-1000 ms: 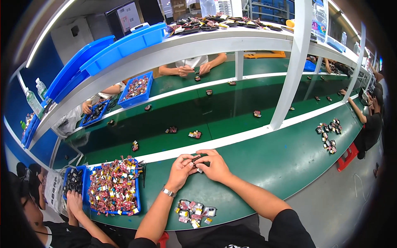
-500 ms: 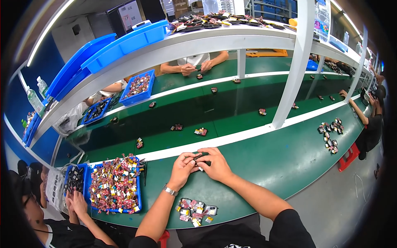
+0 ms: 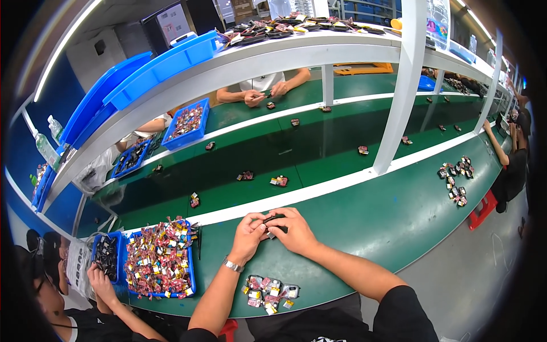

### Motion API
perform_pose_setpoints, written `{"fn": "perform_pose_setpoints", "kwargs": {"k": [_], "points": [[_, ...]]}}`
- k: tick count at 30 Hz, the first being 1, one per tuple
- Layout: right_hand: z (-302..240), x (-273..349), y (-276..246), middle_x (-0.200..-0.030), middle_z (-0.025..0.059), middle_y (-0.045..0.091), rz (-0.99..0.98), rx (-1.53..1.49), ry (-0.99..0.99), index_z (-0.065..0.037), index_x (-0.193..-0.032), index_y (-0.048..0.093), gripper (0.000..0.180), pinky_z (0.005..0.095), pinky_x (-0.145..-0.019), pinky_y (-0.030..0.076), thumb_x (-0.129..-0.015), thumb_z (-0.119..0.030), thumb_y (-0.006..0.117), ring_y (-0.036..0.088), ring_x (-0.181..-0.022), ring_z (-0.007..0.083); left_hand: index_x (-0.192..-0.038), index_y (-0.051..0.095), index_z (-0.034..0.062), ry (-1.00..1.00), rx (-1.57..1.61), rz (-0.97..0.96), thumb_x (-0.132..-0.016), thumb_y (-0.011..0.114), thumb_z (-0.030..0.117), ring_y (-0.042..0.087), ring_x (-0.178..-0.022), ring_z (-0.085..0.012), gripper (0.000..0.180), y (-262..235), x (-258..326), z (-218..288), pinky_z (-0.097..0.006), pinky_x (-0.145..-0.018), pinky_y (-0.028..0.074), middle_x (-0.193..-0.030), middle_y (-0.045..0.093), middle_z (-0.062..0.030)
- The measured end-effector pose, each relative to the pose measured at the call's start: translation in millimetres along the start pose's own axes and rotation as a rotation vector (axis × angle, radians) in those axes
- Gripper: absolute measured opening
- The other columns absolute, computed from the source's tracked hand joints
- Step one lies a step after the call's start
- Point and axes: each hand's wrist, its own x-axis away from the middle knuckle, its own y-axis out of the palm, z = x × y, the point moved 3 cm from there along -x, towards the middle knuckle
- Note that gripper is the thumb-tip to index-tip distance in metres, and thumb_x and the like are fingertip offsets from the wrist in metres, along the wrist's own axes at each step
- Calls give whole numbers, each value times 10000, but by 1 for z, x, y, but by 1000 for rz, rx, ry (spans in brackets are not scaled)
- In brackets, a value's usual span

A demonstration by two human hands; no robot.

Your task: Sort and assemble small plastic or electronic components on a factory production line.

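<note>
My left hand (image 3: 246, 238), with a metal watch (image 3: 233, 264) on its wrist, and my right hand (image 3: 295, 235) meet over the green table. Between their fingertips they grip a small black plastic piece (image 3: 273, 221), mostly covered by the fingers. A light-coloured bit shows under it, too small to name. Close to my body, between my forearms, lies a cluster of small black-cased parts (image 3: 289, 291) with pink-red wiring and white and yellow labels.
On the left stand a blue tray (image 3: 192, 272) heaped with wired, labelled parts and a smaller blue tray (image 3: 119, 275) of black pieces, beside a co-worker's hand (image 3: 101, 283). Beyond a white rail (image 3: 239, 211), parts lie on a green conveyor belt (image 3: 319, 162). White posts (image 3: 400, 97) carry a shelf.
My fingers have shifted slightly around the black piece, my hands staying almost in place. The left co-worker's hands have moved a little toward the left. The whole view has tilted slightly.
</note>
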Motion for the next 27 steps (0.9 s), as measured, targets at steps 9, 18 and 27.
{"fn": "perform_pose_setpoints", "kwargs": {"k": [9, 18, 27], "points": [[-6, 1, -4, -1226, 81, 587, 37, -15, -35, -110, -975, 729, 194, 380, -946, 470, -782, -89, 718, 509, -1176, 302, -1125, 475, 54, 2, 84, -25, -957, 540, 25, 613, -1099, -219, 183, -2, -1, -1, -364, -889, 551, -1298, 566, -160], [-8, -5, -6, -1262, 83, 574, 12, 20, -129, -121, -985, 734, 216, 400, -999, 435, -781, -59, 703, 495, -1208, 304, -1125, 481, 50, 34, 80, -2, -954, 548, 26, 617, -1089, -216, 186, 1, 0, 3, -349, -877, 553, -1294, 567, -158], [0, -4, -1, -1270, 87, 574, 8, -58, -123, -110, -968, 735, 196, 398, -998, 439, -782, -60, 696, 497, -1211, 301, -1131, 483, 47, 6, 16, 15, -962, 520, 13, 619, -1085, -213, 177, 0, -3, -1, -341, -874, 552, -1307, 559, -161]]}}
